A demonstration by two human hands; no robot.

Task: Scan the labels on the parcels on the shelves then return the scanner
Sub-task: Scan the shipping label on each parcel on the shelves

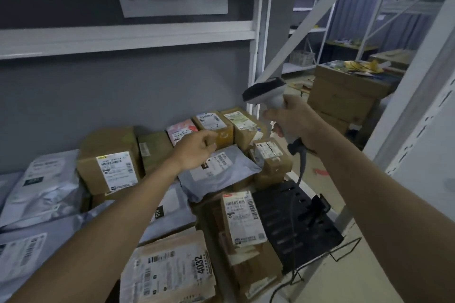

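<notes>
Your right hand (293, 119) grips the scanner (267, 96) by its handle, raised above the back right corner of the shelf, its head aimed left over the parcels. Its cable (299, 174) hangs down towards the black stand (295, 226), so a wide swing could snag it and drag the small taped box (269, 155) off its stack. Your left hand (197, 149) hovers over the grey mailer (219, 174), fingers loosely curled, seemingly holding nothing; it could shadow the label.

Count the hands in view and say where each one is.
2. The left hand hovers over the grey bag mid-shelf; the right hand grips the scanner by the shelf's right post.
</notes>
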